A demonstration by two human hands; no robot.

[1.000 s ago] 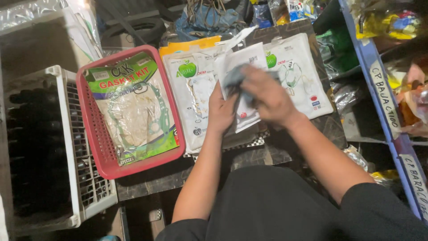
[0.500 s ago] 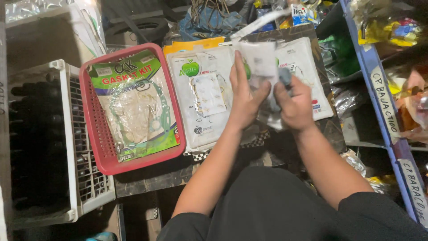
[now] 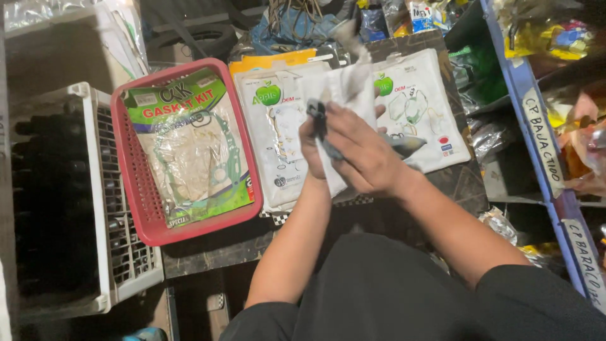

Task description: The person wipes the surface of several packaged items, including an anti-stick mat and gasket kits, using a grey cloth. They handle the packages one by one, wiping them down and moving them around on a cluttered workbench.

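My left hand (image 3: 310,144) holds a flat white plastic packet (image 3: 348,88) upright above the table. Only its fingers and wrist show, since the packet and my other hand cover the rest. My right hand (image 3: 365,155) lies across the front of the packet, pressing a grey cloth (image 3: 317,115) against it. One end of the cloth sticks out by my right wrist. Two more white packets, one on the left (image 3: 273,136) and one on the right (image 3: 420,110), lie flat on the dark table (image 3: 442,186) beneath my hands.
A red plastic basket (image 3: 129,183) on the left holds a green-and-clear gasket packet (image 3: 192,148). A white slotted crate (image 3: 123,252) stands further left. Blue shelving (image 3: 536,126) with bagged goods runs down the right. Bags and clutter fill the far edge.
My right hand has moved with the cloth from the packet's right side across its front to the left. The packet stays raised in my left hand.
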